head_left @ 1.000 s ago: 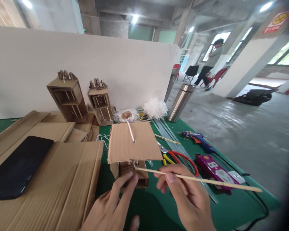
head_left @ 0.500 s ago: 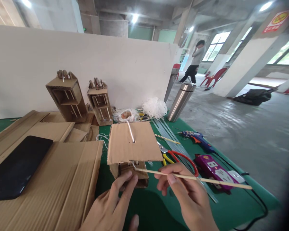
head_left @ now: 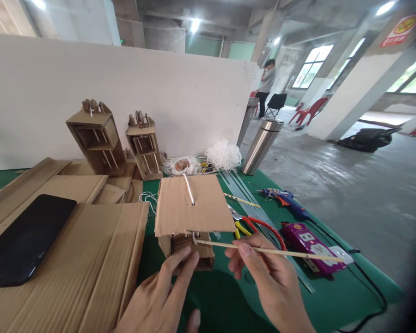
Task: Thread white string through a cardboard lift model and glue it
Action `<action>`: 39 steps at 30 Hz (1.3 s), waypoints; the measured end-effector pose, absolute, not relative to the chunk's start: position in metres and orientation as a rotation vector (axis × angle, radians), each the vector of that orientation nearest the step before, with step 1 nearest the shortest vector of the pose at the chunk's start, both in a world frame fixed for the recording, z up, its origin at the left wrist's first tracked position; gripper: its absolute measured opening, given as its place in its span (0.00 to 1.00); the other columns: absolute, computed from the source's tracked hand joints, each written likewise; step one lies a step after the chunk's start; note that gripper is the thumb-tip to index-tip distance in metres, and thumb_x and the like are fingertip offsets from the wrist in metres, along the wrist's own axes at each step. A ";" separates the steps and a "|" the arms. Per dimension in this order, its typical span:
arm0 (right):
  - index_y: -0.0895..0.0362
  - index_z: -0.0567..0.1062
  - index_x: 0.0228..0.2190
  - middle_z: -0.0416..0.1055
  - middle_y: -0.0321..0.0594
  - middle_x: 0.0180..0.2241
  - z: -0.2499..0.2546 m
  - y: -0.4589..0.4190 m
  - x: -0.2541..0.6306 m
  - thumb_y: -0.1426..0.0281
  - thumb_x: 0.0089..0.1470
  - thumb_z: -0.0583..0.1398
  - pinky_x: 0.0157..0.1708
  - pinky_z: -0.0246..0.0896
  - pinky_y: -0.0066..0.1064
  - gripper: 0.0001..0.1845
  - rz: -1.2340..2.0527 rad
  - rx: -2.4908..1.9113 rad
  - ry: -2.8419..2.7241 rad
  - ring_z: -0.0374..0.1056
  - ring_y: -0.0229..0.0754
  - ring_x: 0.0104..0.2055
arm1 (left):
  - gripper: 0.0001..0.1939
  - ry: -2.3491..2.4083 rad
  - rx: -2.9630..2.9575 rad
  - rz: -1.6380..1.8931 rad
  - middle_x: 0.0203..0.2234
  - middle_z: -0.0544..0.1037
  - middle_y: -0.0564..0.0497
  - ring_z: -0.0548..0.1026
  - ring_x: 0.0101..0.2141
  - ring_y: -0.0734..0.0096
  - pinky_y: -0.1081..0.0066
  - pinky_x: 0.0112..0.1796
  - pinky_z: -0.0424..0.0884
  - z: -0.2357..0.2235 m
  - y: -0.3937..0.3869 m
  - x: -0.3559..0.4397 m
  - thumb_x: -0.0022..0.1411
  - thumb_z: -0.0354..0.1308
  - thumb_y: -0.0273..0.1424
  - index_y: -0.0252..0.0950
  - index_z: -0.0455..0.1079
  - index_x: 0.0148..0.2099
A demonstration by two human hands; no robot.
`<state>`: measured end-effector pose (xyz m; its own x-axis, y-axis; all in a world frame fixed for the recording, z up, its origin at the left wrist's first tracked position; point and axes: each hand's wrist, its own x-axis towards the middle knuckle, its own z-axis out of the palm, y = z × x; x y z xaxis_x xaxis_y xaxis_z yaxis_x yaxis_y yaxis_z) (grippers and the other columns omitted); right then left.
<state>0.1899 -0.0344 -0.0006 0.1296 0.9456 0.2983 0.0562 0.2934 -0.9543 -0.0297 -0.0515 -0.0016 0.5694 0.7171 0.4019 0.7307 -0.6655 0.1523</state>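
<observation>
On the green tabletop [head_left: 336,300]: open-fronted cardboard box [head_left: 201,217], front and centre.
Left hand [head_left: 159,291]: fingertips touching the box's lower front; gripping or merely resting, cannot tell.
Right hand [head_left: 263,268]: pinching a wooden skewer [head_left: 298,254], tip at the box opening.
White cord [head_left: 188,188]: already down through the box top; attached to the skewer or not, cannot tell.
Cardboard wheels [head_left: 94,107]: only on two rear boxes [head_left: 106,127]; front one seemingly less complete.
Count: three boxes, one skewer, one smartphone [head_left: 27,240], one glue gun [head_left: 293,204], one power strip [head_left: 300,237], one steel flask [head_left: 262,147].
</observation>
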 end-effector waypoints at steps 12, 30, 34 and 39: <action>0.57 0.77 0.31 0.74 0.42 0.27 -0.001 -0.038 0.189 0.60 0.63 0.58 0.20 0.68 0.27 0.16 0.821 -1.136 -1.279 0.70 0.39 0.25 | 0.38 -1.260 -2.750 -0.688 0.56 0.70 0.39 0.79 0.46 0.65 0.74 0.42 0.79 -0.002 -0.052 -0.030 0.55 0.50 0.25 0.32 0.48 0.68; 0.55 0.78 0.37 0.76 0.42 0.31 0.013 -0.036 0.205 0.62 0.63 0.59 0.22 0.71 0.25 0.11 1.077 -1.012 -1.303 0.73 0.39 0.27 | 0.36 -1.226 -2.749 -0.720 0.53 0.72 0.39 0.80 0.43 0.67 0.74 0.40 0.80 -0.002 -0.050 -0.031 0.55 0.49 0.25 0.32 0.50 0.67; 0.54 0.79 0.38 0.75 0.41 0.30 0.011 -0.036 0.204 0.63 0.63 0.60 0.23 0.70 0.24 0.10 1.096 -1.025 -1.303 0.72 0.38 0.28 | 0.37 -1.236 -2.743 -0.725 0.53 0.73 0.38 0.80 0.45 0.65 0.73 0.40 0.80 -0.002 -0.049 -0.030 0.54 0.49 0.25 0.32 0.50 0.67; 0.53 0.80 0.38 0.76 0.42 0.30 0.013 -0.036 0.203 0.62 0.62 0.60 0.23 0.71 0.24 0.10 1.075 -1.041 -1.339 0.73 0.39 0.29 | 0.36 -1.223 -2.808 -0.725 0.58 0.69 0.36 0.80 0.45 0.66 0.74 0.38 0.81 0.001 -0.050 -0.031 0.55 0.49 0.25 0.32 0.49 0.67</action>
